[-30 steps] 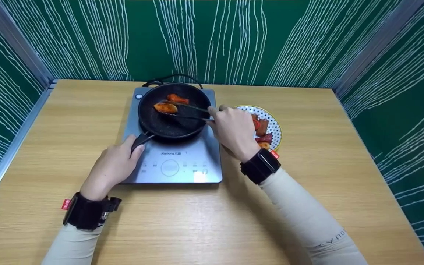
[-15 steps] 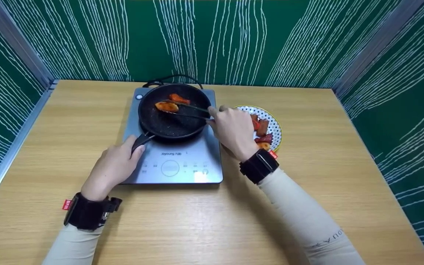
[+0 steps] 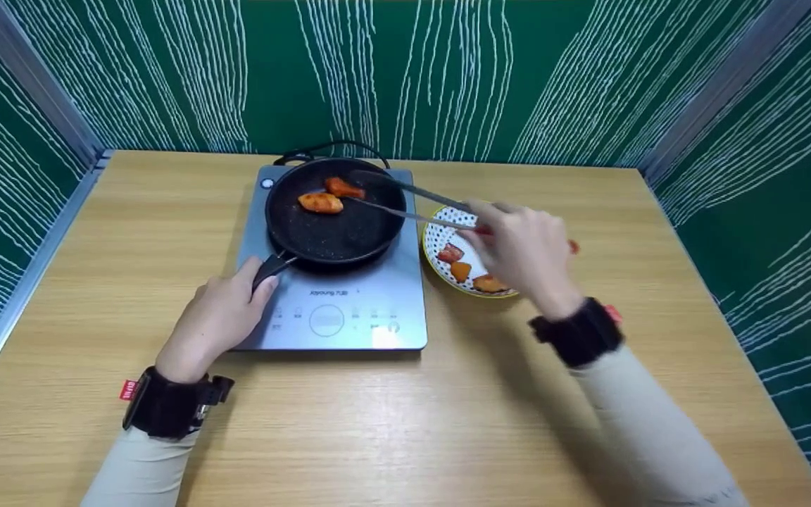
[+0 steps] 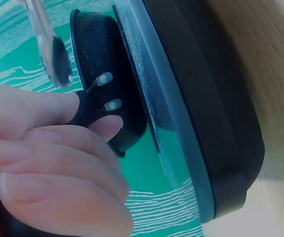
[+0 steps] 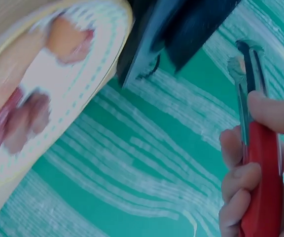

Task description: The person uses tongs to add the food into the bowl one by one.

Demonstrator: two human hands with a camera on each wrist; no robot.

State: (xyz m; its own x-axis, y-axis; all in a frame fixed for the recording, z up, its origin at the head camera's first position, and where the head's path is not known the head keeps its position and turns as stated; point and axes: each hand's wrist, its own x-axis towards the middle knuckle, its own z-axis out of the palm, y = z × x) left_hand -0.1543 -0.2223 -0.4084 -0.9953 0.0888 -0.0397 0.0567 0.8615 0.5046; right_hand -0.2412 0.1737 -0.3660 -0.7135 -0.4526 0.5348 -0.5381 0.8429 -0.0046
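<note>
Holding the pan (image 3: 328,236) with our left hand (image 3: 219,310), tongs (image 5: 263,182) with our right hand (image 3: 529,250), we see room inside the pan's five-o'clock edge (image 3: 371,255).

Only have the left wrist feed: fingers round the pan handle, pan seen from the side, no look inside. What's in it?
Observer: Head view shows two pieces in the pan, close together: an oval browned piece and a redder drumstick-shaped piece.

Operator: Right hand, holding anything?

Observer: Yes, tongs, gripped by their red handle; the right wrist view shows it clearly.

Operator: Anything beside the cooker?

Observer: A dotted plate with a yellow rim, just right of it in the head view, with several food pieces on it. The right hand hides part of the plate, so no exact count from there.
</note>
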